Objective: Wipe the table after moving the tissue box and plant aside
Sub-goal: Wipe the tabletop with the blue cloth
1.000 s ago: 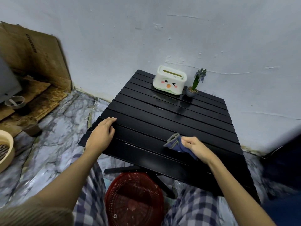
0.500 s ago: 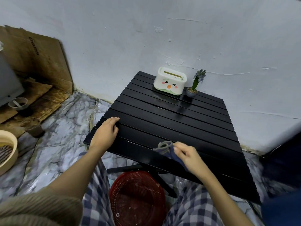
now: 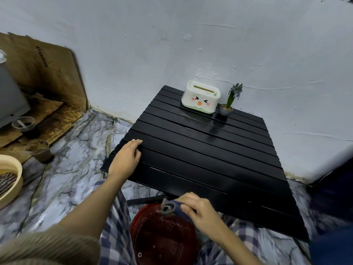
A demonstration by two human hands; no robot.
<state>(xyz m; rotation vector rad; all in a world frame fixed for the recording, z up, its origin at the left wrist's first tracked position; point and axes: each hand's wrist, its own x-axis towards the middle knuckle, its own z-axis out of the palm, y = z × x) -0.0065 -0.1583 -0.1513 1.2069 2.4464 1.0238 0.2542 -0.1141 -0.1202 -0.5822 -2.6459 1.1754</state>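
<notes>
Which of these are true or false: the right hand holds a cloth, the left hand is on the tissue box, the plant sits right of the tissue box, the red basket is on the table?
1. The right hand holds a cloth. True.
2. The left hand is on the tissue box. False: it rests flat near the table edge, far from the box.
3. The plant sits right of the tissue box. True.
4. The red basket is on the table. False: it sits below, by the person's legs.

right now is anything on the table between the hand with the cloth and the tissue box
Nothing visible. The right hand holds the cloth at the table's near edge; bare slats run to the tissue box at the far edge.
</notes>
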